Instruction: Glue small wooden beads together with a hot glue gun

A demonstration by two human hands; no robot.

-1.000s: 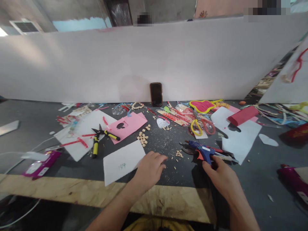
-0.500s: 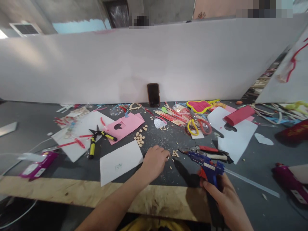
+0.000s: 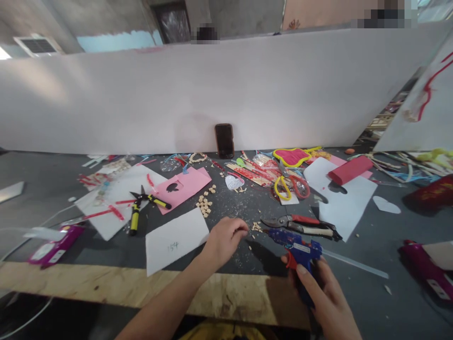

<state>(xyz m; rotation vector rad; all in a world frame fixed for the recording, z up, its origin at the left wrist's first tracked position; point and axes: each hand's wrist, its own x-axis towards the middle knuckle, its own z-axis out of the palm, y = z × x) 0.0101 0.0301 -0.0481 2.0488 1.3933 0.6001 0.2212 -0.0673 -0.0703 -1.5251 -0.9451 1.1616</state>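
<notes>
My right hand (image 3: 320, 283) grips a blue hot glue gun (image 3: 300, 248) by its handle, fingers near the orange trigger. A clear glue stick (image 3: 357, 263) sticks out of its back. The nozzle points left, close to a small heap of short wooden bits (image 3: 256, 227). Just left of that heap, my left hand (image 3: 228, 236) is closed in a pinch above the dark table; what the fingertips hold, if anything, is too small to make out. Beside this hand lie a white card (image 3: 177, 241) with green writing and a cluster of small wooden pieces (image 3: 204, 205).
Red-handled pruning shears (image 3: 300, 222) lie behind the glue gun. Yellow-black pliers (image 3: 135, 215) and pink card (image 3: 187, 184) are at left. Scissors (image 3: 283, 188), patterned sticks and white paper (image 3: 348, 203) lie farther back. A phone (image 3: 224, 140) leans on the white board (image 3: 141, 99).
The glue gun has moved left and slightly down, bringing its nozzle nearer my left hand. My left fingers have drawn together, and the view has shifted slightly.
</notes>
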